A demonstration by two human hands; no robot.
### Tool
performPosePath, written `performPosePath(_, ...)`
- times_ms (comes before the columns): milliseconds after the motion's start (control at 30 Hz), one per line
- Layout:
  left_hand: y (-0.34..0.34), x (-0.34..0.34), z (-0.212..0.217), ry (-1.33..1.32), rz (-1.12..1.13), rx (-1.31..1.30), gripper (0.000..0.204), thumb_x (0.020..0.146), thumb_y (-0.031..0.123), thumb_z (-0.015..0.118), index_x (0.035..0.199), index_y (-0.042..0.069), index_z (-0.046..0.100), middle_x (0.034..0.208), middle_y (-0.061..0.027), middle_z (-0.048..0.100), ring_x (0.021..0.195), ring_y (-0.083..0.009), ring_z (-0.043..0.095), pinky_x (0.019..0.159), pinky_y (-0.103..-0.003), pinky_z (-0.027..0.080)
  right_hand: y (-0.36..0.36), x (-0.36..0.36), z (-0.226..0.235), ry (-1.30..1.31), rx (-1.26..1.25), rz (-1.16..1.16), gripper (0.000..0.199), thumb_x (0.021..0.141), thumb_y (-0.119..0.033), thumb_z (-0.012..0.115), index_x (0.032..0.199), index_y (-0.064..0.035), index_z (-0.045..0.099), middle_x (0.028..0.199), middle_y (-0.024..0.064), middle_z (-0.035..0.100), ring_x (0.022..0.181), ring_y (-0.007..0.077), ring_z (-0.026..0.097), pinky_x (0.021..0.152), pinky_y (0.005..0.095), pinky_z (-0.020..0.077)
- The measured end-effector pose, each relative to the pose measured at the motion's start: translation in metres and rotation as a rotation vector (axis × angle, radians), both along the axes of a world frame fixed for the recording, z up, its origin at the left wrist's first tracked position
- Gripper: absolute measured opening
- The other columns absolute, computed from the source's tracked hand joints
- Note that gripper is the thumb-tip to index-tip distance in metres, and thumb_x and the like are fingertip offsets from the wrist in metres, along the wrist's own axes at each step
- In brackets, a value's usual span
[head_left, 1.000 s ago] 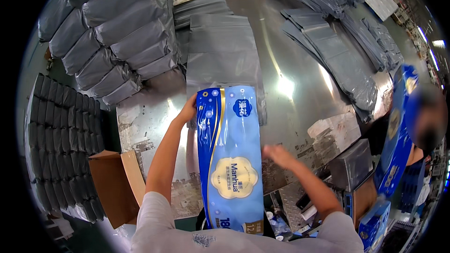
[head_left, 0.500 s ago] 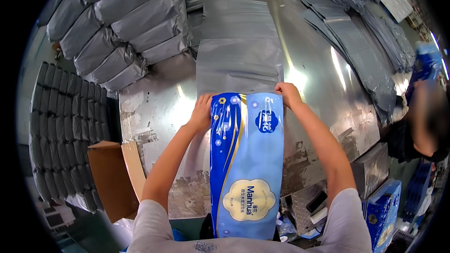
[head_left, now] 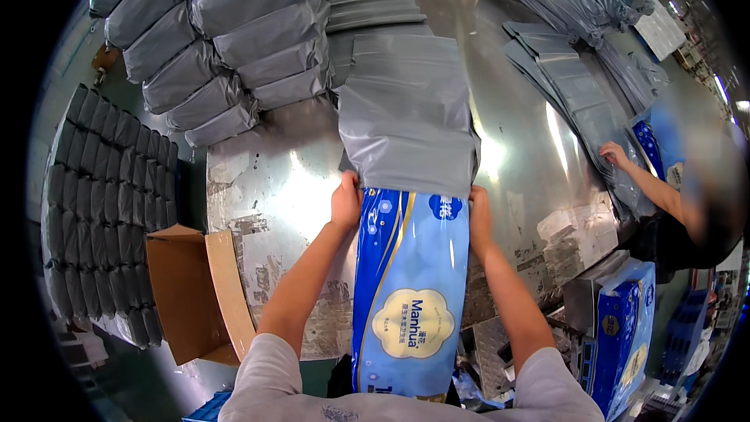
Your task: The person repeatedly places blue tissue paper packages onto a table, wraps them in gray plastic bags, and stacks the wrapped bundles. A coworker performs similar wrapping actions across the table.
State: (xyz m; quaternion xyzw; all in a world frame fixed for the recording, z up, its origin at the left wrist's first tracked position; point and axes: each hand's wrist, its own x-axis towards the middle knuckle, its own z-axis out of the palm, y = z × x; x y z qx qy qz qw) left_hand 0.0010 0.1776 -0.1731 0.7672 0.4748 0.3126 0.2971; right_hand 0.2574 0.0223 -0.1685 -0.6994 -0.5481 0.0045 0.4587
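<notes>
A long blue plastic-wrapped tissue pack (head_left: 410, 266) lies lengthwise in front of me, its near end close to my body. Its far end is inside the mouth of a grey plastic mailing bag (head_left: 406, 125) on the metal table. At the left corner of the bag's mouth, my left hand (head_left: 346, 198) is closed on the edge. My right hand (head_left: 480, 215) is closed at the right corner, by the pack's side. The fingertips of both hands are partly hidden by the bag and pack.
Filled grey bags (head_left: 258, 23) are piled at the far left, and more (head_left: 109, 203) stand stacked beyond an open cardboard box (head_left: 180, 289). Flat grey bags (head_left: 570, 78) lie on the table's (head_left: 273, 180) right side. A co-worker's hand (head_left: 614, 154) touches them. Another blue pack (head_left: 625, 336) stands at right.
The bag's mouth has come toward me over the pack's far end, covering it. Both hands have moved nearer along the sides. The co-worker's hand has reached onto the flat bags.
</notes>
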Motion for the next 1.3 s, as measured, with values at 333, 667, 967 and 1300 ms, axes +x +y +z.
performPosePath(333, -0.007, -0.005, 0.027, 0.711, -0.185, -0.073, 0.024, 0.077, 0.019, 0.044, 0.083, 0.007, 0.064, 0.086, -0.0169, 0.063, 0.081, -0.0319, 0.061, 0.068, -0.040, 0.048, -0.005, -0.001, 0.016, -0.377, -1.004, 0.102, 0.021, 0.075, -0.021, 0.049, 0.080, -0.0061, 0.063, 0.082, 0.0175, 0.062, 0.078, 0.0333, 0.060, 0.064, 0.0415, 0.0474)
performPosePath(667, -0.253, -0.177, 0.049, 0.919, -0.853, -0.144, 0.019, 0.073, 0.024, 0.052, 0.077, 0.009, 0.063, 0.076, -0.0129, 0.063, 0.072, -0.0288, 0.062, 0.059, -0.042, 0.049, -0.278, -0.128, 0.029, -0.305, -1.275, 0.387, 0.024, 0.075, -0.026, 0.048, 0.076, -0.0093, 0.065, 0.078, 0.0134, 0.064, 0.071, 0.0290, 0.063, 0.058, 0.0432, 0.0487)
performPosePath(967, -0.183, -0.098, 0.108, 0.898, -0.859, -0.588, 0.023, 0.068, 0.020, 0.049, 0.063, 0.004, 0.063, 0.059, -0.0102, 0.061, 0.064, -0.0240, 0.063, 0.059, -0.038, 0.048, -0.204, -0.051, 0.000, -0.190, -1.285, 0.729, 0.021, 0.062, -0.024, 0.064, 0.075, -0.0071, 0.065, 0.073, 0.0154, 0.062, 0.068, 0.0293, 0.060, 0.062, 0.0394, 0.0463)
performPosePath(1300, -0.268, -0.197, 0.085, 0.661, -0.138, -0.807, 0.049, 0.083, 0.051, 0.040, 0.073, 0.008, 0.062, 0.071, -0.0158, 0.060, 0.072, -0.0329, 0.059, 0.063, -0.039, 0.044, -0.301, -0.084, 0.043, 0.487, -0.954, 0.017, 0.049, 0.066, -0.049, 0.070, 0.074, -0.0037, 0.053, 0.058, 0.0065, 0.054, 0.052, 0.0150, 0.053, 0.048, 0.0296, 0.0416)
